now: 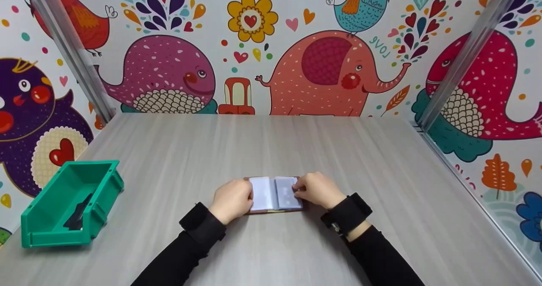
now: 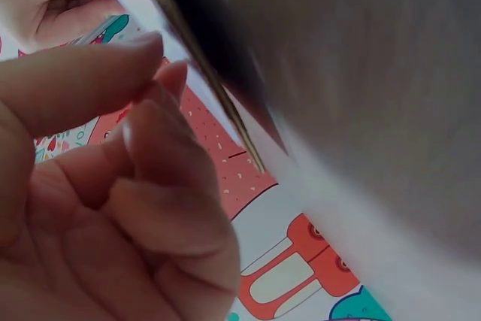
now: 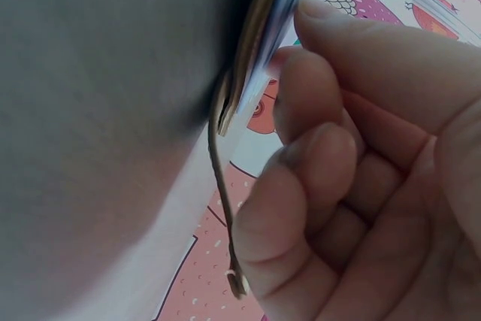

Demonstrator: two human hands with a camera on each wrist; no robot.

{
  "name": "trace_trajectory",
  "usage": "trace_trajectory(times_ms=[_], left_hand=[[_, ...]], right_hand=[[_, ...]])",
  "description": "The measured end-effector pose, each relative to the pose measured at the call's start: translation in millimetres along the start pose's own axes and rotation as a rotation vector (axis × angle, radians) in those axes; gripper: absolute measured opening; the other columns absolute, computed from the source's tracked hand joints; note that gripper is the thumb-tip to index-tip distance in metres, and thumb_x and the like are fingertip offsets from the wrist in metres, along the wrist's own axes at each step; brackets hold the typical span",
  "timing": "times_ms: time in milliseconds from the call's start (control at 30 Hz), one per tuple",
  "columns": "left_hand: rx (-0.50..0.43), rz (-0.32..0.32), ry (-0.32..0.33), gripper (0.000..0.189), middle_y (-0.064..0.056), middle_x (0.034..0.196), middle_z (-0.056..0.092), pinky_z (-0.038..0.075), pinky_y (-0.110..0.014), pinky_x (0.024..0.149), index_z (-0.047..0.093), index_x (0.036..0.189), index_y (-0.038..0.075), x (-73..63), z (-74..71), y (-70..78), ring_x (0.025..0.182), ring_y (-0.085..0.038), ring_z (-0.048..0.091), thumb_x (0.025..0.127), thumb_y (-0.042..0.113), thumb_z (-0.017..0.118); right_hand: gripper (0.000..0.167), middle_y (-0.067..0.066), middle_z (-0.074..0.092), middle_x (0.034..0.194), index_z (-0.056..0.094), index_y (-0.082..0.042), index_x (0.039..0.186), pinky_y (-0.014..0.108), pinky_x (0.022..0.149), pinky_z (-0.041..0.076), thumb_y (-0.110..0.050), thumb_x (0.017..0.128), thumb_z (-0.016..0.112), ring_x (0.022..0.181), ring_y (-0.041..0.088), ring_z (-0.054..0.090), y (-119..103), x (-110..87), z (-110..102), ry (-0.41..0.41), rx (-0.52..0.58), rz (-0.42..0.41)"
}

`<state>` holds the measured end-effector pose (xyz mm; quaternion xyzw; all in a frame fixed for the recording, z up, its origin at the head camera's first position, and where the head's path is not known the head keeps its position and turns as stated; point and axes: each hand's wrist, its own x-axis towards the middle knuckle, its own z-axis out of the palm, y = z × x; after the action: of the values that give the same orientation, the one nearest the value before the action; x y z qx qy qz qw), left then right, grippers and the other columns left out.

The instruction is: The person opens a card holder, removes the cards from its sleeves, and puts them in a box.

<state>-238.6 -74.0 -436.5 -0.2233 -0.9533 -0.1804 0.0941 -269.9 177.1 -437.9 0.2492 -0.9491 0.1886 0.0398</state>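
Note:
A small card holder [image 1: 262, 194] with a brown cover and pale, see-through sleeves lies spread out on the table. At its left edge, my left hand [image 1: 231, 200] pinches the sleeves between thumb and index finger. The right hand [image 1: 320, 190] holds the right-side sleeves [image 1: 286, 193] by their outer edge, its other fingers curled in. In the right wrist view, a thin brown strap [image 3: 219, 186] hangs from the cover beside the fingers. The left wrist view shows the cover's edge [image 2: 218, 84] side-on, close to the left fingertips.
On the left of the table [image 1: 271, 146] stands a green bin [image 1: 57, 240] with a black item [image 1: 79, 214] inside, its kind unclear. Printed wall panels [image 1: 241, 74] enclose the back and both sides, with metal posts [image 1: 457, 57] at the corners.

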Motion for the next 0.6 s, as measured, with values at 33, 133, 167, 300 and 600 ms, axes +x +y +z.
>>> trace_trajectory(times_ms=[33, 133, 167, 300, 600], left_hand=[[0.006, 0.005, 0.004, 0.019, -0.003, 0.063, 0.056, 0.045, -0.038, 0.051, 0.057, 0.063, 0.010, -0.1, 0.9, 0.1, 0.056, -0.019, 0.051, 0.072, 0.000, 0.070], [0.014, 0.014, 0.013, 0.021, -0.003, 0.061, 0.055, 0.044, -0.039, 0.050, 0.056, 0.061, 0.010, 0.0, 2.8, 0.1, 0.054, -0.020, 0.050, 0.071, -0.001, 0.070], [0.014, 0.015, 0.014, 0.021, -0.003, 0.061, 0.055, 0.044, -0.040, 0.050, 0.055, 0.061, 0.010, 0.1, 3.3, 0.0, 0.054, -0.021, 0.050, 0.071, -0.001, 0.070], [0.012, 0.006, 0.002, 0.019, -0.003, 0.062, 0.057, 0.045, -0.039, 0.051, 0.057, 0.062, 0.010, 1.3, 3.9, -0.3, 0.055, -0.021, 0.052, 0.072, 0.000, 0.071], [0.017, 0.008, 0.014, 0.019, -0.004, 0.063, 0.059, 0.047, -0.042, 0.054, 0.059, 0.061, 0.009, 4.0, 5.8, -0.7, 0.058, -0.025, 0.057, 0.069, -0.001, 0.073]], right_hand=[[0.013, 0.005, 0.073, 0.088, 0.080, -0.009, 0.091, 0.034, 0.064, 0.051, -0.011, 0.078, 0.081, 0.070, 0.014, 0.059, 0.0, -0.1, 0.0, 0.001, 0.000, -0.001], [0.013, 0.005, 0.074, 0.088, 0.080, -0.010, 0.092, 0.035, 0.065, 0.051, -0.011, 0.079, 0.081, 0.070, 0.014, 0.060, -0.3, -0.4, -0.6, 0.001, 0.004, -0.003], [0.013, 0.005, 0.074, 0.089, 0.080, -0.010, 0.092, 0.035, 0.065, 0.051, -0.011, 0.079, 0.081, 0.071, 0.015, 0.060, -0.4, -0.4, -0.6, 0.001, 0.004, -0.004], [0.014, 0.006, 0.074, 0.088, 0.080, -0.009, 0.092, 0.035, 0.064, 0.051, -0.011, 0.079, 0.080, 0.069, 0.014, 0.058, -0.4, -0.5, -1.0, 0.001, 0.005, -0.006], [0.015, 0.006, 0.073, 0.089, 0.080, -0.008, 0.094, 0.035, 0.064, 0.051, -0.012, 0.080, 0.080, 0.068, 0.013, 0.056, 0.1, 0.8, -0.1, -0.015, 0.015, 0.019]])
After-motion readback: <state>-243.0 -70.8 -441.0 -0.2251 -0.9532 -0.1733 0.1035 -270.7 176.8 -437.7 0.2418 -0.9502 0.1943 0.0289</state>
